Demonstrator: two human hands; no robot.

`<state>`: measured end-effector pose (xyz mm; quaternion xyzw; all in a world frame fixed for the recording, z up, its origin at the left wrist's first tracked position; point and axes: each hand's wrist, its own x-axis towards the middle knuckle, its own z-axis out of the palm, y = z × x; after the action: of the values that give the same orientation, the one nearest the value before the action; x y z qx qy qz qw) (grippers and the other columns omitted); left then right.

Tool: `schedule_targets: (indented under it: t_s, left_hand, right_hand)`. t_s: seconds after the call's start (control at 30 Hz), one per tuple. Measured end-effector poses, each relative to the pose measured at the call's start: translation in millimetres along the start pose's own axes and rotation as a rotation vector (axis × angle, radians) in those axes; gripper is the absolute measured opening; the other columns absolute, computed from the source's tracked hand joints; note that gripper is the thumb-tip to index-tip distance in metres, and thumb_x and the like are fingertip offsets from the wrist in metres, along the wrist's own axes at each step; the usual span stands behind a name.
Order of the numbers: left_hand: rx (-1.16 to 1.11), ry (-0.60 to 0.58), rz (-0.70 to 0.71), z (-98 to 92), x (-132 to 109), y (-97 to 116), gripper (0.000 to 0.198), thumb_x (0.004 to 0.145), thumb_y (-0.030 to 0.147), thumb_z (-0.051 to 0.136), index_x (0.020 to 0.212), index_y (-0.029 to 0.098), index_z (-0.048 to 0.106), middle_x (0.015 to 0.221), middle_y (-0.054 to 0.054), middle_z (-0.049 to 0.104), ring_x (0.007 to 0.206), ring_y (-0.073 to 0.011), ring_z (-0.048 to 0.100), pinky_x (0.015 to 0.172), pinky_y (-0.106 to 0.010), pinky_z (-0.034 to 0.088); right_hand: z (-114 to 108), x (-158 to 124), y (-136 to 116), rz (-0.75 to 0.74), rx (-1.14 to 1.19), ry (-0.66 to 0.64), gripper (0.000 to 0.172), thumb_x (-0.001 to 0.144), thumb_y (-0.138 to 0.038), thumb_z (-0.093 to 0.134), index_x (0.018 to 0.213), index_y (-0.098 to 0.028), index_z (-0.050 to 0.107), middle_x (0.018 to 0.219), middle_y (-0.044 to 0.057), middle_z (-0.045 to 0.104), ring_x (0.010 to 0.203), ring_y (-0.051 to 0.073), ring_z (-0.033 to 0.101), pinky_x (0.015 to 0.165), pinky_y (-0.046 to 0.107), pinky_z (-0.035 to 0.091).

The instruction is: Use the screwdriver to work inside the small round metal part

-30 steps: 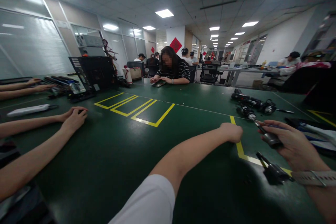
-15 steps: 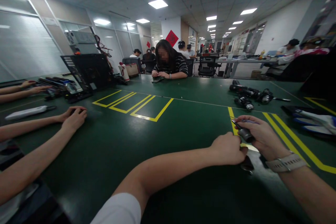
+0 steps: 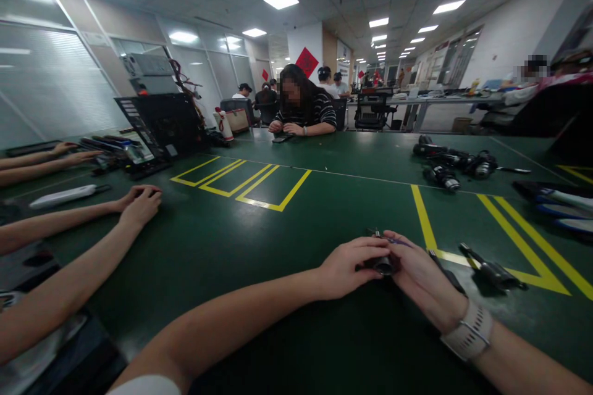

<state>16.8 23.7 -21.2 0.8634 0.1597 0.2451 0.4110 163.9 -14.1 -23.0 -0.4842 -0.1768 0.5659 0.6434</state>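
Note:
Close together over the green table, both of my hands hold a small dark cylindrical metal part (image 3: 384, 266), its round open end facing me. My left hand (image 3: 354, 266) is closed on its left side with thumb and fingers. My right hand (image 3: 419, 274), with a pale watch strap on the wrist, wraps round it from the right. A thin purplish stick (image 3: 397, 241) shows along the right fingers; its kind is unclear. A slim metal tip pokes up between the hands. Just right of my right hand, a dark metal part with a rod (image 3: 495, 273) lies on yellow tape.
Black-and-silver mechanical parts (image 3: 451, 163) lie at the back right, near a blue-and-white item (image 3: 563, 207). A co-worker's hands (image 3: 141, 205) rest on the left beside a white power strip (image 3: 69, 195). A person (image 3: 303, 105) sits opposite. Yellow tape outlines (image 3: 259, 203) mark the green table.
Both hands have moved left and drawn together round the cylindrical part. The dark part with a rod now lies uncovered on the table at right. The view has shifted slightly.

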Motion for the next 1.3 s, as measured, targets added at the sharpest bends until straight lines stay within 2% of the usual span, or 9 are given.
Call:
schedule_targets:
  t_s: [0.2, 0.37, 0.53, 0.73, 0.9, 1.03, 1.2, 1.23, 1.3]
  left_hand:
    - [-0.084, 0.094, -0.026, 0.2, -2.9, -3.4, 0.048, 0.08, 0.017, 0.06, 0.126, 0.024, 0.048, 0.132, -0.008, 0.049, 0.121, -0.0206, 0.047, 0.092, -0.034, 0.047]
    - [0.118, 0.12, -0.01, -7.8, -7.3, 5.7, 0.043, 0.081, 0.022, 0.059, 0.124, 0.023, 0.05, 0.128, -0.008, 0.05, 0.117, -0.0204, 0.048, 0.096, -0.035, 0.043]
    - [0.372, 0.013, -0.017, -10.6, -16.0, 12.6, 0.041, 0.081, 0.019, 0.059, 0.121, 0.022, 0.052, 0.125, -0.007, 0.048, 0.109, -0.0192, 0.051, 0.091, -0.033, 0.045]
    - [0.634, -0.216, -0.045, -6.3, -27.0, 35.1, 0.035, 0.084, 0.018, 0.052, 0.119, 0.019, 0.05, 0.123, -0.01, 0.047, 0.101, -0.0204, 0.053, 0.079, -0.032, 0.048]
    - [0.878, -0.308, 0.089, -6.2, -32.6, 54.8, 0.033, 0.088, 0.019, 0.042, 0.121, 0.012, 0.047, 0.128, -0.017, 0.045, 0.104, -0.0261, 0.052, 0.078, -0.036, 0.05]
    - [1.005, -0.298, 0.191, -4.1, -35.8, 54.8, 0.031, 0.09, 0.018, 0.039, 0.117, 0.01, 0.051, 0.116, -0.016, 0.054, 0.095, -0.0231, 0.055, 0.07, -0.031, 0.051]
    - [1.044, -0.262, 0.369, -7.5, -43.8, 42.4, 0.03, 0.091, 0.015, 0.036, 0.111, 0.005, 0.056, 0.115, -0.016, 0.056, 0.101, -0.0259, 0.053, 0.08, -0.034, 0.05]
    - [1.0, -0.265, 0.351, -9.5, -45.0, 40.2, 0.029, 0.09, 0.014, 0.038, 0.112, 0.006, 0.056, 0.116, -0.015, 0.056, 0.102, -0.026, 0.053, 0.08, -0.035, 0.05]
    - [0.831, -0.229, 0.221, -13.8, -45.8, 36.9, 0.03, 0.087, 0.011, 0.044, 0.115, 0.01, 0.055, 0.119, -0.013, 0.055, 0.105, -0.025, 0.053, 0.083, -0.037, 0.05]
  right_hand:
    - [1.0, -1.2, -3.1, 0.051, 0.019, -0.065, 0.012, 0.07, -0.009, 0.062, 0.076, -0.019, 0.061, 0.069, 0.0, 0.066, 0.057, 0.012, 0.064, 0.049, 0.021, 0.051]
    - [-4.6, -1.4, -3.4, 0.014, -0.044, -0.088, 0.012, 0.073, -0.018, 0.067, 0.083, -0.02, 0.063, 0.079, -0.001, 0.068, 0.067, 0.013, 0.065, 0.055, 0.022, 0.053]
    - [-10.1, -3.2, -4.9, -0.003, -0.12, -0.054, 0.007, 0.074, -0.022, 0.067, 0.08, -0.019, 0.063, 0.082, 0.002, 0.07, 0.076, 0.014, 0.066, 0.069, 0.025, 0.052]
    - [-5.8, -11.6, -15.3, -0.056, -0.199, -0.058, 0.017, 0.071, -0.03, 0.071, 0.08, -0.017, 0.067, 0.076, 0.003, 0.071, 0.069, 0.014, 0.064, 0.064, 0.026, 0.05]
    - [-0.1, -13.1, -13.1, -0.088, -0.253, -0.066, 0.024, 0.066, -0.036, 0.075, 0.075, -0.016, 0.067, 0.069, 0.002, 0.069, 0.064, 0.014, 0.062, 0.063, 0.026, 0.048]
    - [-6.9, -21.2, -8.8, -0.086, -0.314, -0.067, 0.028, 0.065, -0.041, 0.075, 0.072, -0.016, 0.066, 0.065, 0.001, 0.067, 0.062, 0.014, 0.06, 0.061, 0.027, 0.046]
    - [-28.1, -38.2, -8.8, -0.23, -0.503, -0.002, 0.033, 0.074, -0.052, 0.064, 0.067, -0.019, 0.06, 0.058, -0.003, 0.059, 0.058, 0.013, 0.053, 0.057, 0.026, 0.041]
    - [-32.0, -41.2, -8.7, -0.241, -0.544, -0.003, 0.036, 0.074, -0.054, 0.061, 0.065, -0.02, 0.059, 0.057, -0.003, 0.058, 0.059, 0.014, 0.053, 0.057, 0.026, 0.041]
    - [-38.2, -46.2, -7.9, -0.231, -0.622, -0.038, 0.042, 0.076, -0.058, 0.057, 0.057, -0.02, 0.056, 0.053, -0.002, 0.055, 0.064, 0.016, 0.055, 0.061, 0.027, 0.041]
